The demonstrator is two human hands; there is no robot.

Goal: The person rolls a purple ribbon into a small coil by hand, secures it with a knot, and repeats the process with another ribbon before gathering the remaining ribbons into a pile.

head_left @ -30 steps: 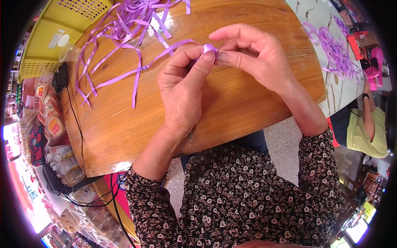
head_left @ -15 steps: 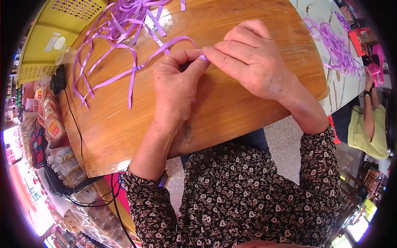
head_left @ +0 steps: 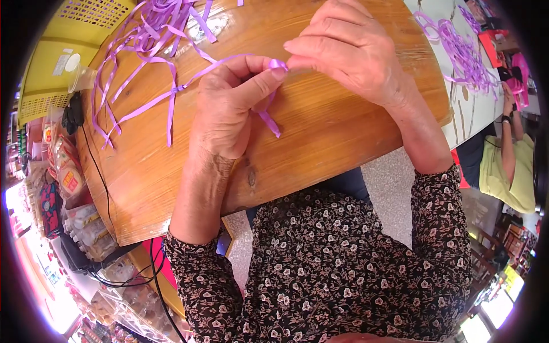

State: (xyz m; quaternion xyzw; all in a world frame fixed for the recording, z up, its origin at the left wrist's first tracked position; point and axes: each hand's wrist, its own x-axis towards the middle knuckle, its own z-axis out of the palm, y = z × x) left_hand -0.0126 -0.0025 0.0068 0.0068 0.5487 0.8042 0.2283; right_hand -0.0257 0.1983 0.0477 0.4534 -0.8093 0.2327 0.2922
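Between thumb and index finger, my left hand (head_left: pixel 231 103) pinches a narrow purple ribbon (head_left: pixel 267 123). A small loop of it curls over the fingertips, and a loose tail hangs below the thumb. Just to the right, my right hand (head_left: pixel 357 54) is closed, its thumb and index finger pressed together close to the loop. Whatever these fingers hold is too small to make out. From my left hand the ribbon runs left to a knotted joint, and a tangled heap of purple ribbon (head_left: pixel 163 28) lies beyond it on the wooden table (head_left: pixel 320 143).
A yellow basket (head_left: pixel 40 71) with a clear plastic cup (head_left: pixel 86 79) beside it borders the table's left. Black cable (head_left: pixel 98 160) runs down that side near packaged goods (head_left: pixel 67 166). On the right, more purple ribbon (head_left: pixel 466 63) lies on a white marbled table, where another person (head_left: pixel 506 171) sits.
My right hand has drawn slightly up and away from my left. The loop and hanging tail at my left fingertips now show more. Both hands sit a little higher in view.
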